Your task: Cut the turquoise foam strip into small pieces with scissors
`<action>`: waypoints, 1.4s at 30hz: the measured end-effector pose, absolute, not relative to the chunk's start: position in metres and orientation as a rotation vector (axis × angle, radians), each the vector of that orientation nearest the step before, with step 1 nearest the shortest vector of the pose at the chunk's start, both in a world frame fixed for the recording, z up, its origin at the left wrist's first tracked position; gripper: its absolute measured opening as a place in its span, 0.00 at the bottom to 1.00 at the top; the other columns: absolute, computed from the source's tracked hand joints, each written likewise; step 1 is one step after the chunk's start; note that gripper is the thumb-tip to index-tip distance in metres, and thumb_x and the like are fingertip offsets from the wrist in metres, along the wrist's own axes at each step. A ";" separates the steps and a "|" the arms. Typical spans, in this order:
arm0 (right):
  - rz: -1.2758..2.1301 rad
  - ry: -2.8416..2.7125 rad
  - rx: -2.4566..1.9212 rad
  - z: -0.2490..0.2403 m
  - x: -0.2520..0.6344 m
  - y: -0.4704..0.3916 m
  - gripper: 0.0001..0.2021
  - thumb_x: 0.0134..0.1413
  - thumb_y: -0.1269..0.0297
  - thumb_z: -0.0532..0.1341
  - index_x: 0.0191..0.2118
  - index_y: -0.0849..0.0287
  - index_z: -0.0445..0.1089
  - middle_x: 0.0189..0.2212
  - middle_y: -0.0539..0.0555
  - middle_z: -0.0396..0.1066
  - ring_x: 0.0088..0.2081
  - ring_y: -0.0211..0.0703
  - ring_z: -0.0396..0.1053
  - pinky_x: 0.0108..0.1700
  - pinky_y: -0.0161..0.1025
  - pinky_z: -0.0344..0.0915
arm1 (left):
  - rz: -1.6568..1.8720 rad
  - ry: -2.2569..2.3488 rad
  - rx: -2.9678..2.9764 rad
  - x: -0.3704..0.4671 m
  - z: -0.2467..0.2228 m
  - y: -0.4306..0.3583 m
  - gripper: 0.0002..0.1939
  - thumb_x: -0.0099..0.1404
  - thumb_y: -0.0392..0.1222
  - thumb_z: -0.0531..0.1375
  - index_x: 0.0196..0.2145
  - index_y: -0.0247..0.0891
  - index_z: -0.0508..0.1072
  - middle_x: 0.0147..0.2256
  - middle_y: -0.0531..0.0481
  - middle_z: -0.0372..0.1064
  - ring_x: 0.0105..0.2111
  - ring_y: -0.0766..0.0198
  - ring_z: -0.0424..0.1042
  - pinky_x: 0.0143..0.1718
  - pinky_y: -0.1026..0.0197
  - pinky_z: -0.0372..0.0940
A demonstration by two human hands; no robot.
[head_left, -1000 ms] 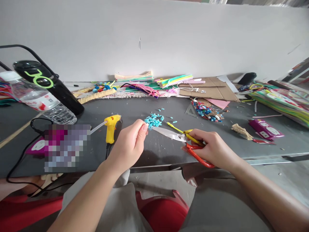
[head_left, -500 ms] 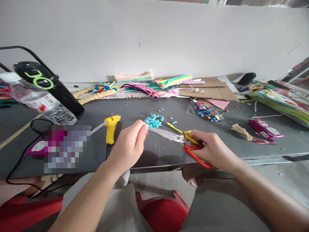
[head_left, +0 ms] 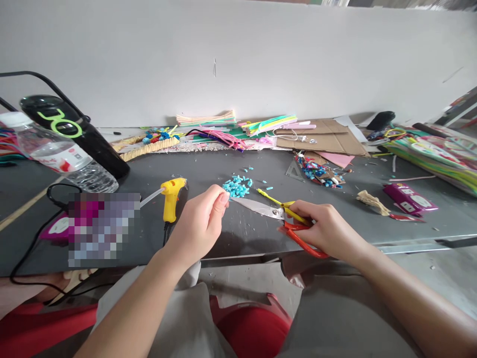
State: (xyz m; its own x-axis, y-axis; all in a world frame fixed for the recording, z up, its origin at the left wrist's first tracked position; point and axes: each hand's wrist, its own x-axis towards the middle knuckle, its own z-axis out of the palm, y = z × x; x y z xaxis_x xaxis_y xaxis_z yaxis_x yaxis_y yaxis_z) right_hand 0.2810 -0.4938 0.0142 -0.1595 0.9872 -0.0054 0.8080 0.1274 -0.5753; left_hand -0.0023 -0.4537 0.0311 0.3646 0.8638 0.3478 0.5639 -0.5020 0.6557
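My right hand (head_left: 328, 226) is wrapped round the orange and yellow handles of a pair of scissors (head_left: 261, 208). Their blades look closed together and point left, the tip reaching my left hand (head_left: 203, 221). That hand is closed in a pinch, thumb against fingers; whatever sits between them is too small or hidden. Just beyond the blade tip lies a pile of small light-blue cut pieces (head_left: 237, 187), with a few scattered around it. A thin yellow stick (head_left: 269, 197) rests on the table behind the scissors.
A yellow glue gun (head_left: 170, 201) stands left of my left hand, its cord trailing down. Farther left are a clear water bottle (head_left: 70, 159) and a black bottle (head_left: 108, 149). Bundled pipe cleaners (head_left: 268, 125) and cardboard (head_left: 328, 139) line the back. A purple pack (head_left: 410, 200) lies right.
The scissors' orange handle has shifted very slightly to the left and up. My left hand and the blue pieces look the same.
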 end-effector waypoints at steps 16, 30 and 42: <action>0.723 -1.977 -1.726 0.015 0.281 -0.497 0.19 0.52 0.49 0.67 0.31 0.55 0.61 0.24 0.43 0.50 0.29 0.37 0.45 0.29 0.34 0.50 | 1.019 1.214 2.253 -0.002 0.032 -0.454 0.14 0.77 0.40 0.48 0.31 0.40 0.61 0.26 0.56 0.61 0.23 0.71 0.58 0.27 0.68 0.56; 0.751 -2.003 -1.736 0.015 0.280 -0.495 0.17 0.55 0.46 0.64 0.34 0.55 0.66 0.25 0.44 0.55 0.29 0.38 0.48 0.30 0.34 0.53 | 1.015 1.239 2.248 -0.003 0.033 -0.454 0.13 0.76 0.40 0.48 0.31 0.40 0.61 0.27 0.55 0.63 0.24 0.70 0.59 0.28 0.67 0.57; 0.755 -2.022 -1.752 0.017 0.280 -0.496 0.17 0.57 0.45 0.63 0.36 0.56 0.68 0.25 0.44 0.53 0.29 0.38 0.47 0.30 0.34 0.53 | 1.016 1.235 2.257 -0.003 0.033 -0.456 0.13 0.76 0.40 0.48 0.31 0.40 0.61 0.27 0.56 0.62 0.23 0.71 0.58 0.28 0.67 0.57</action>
State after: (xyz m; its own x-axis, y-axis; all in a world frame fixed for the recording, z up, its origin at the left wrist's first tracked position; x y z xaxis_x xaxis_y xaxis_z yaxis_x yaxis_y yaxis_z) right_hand 0.2795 -0.4965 0.0169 -0.1664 0.9833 -0.0734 0.7910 0.0887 -0.6054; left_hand -0.0033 -0.4555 0.0333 0.3549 0.8379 0.4147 0.5687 -0.5455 0.6156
